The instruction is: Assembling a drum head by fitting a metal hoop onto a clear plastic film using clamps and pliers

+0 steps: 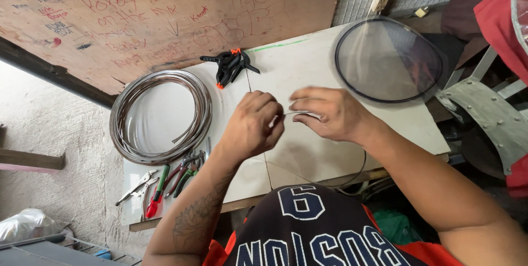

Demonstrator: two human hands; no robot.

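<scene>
White desk (308,62) under both my hands: left hand (250,126) and right hand (330,113) meet at its middle, fingers pressed together, pinching a thin wire (297,113) between them (it is barely visible). Left of the hands lie a coil of brown strip (159,115) and pliers (181,178). I judge the wire could slip if either pinch loosens.

Soft even daylight, faint shadows, no glare, sharp centre, wide-angle bending at the edges
</scene>
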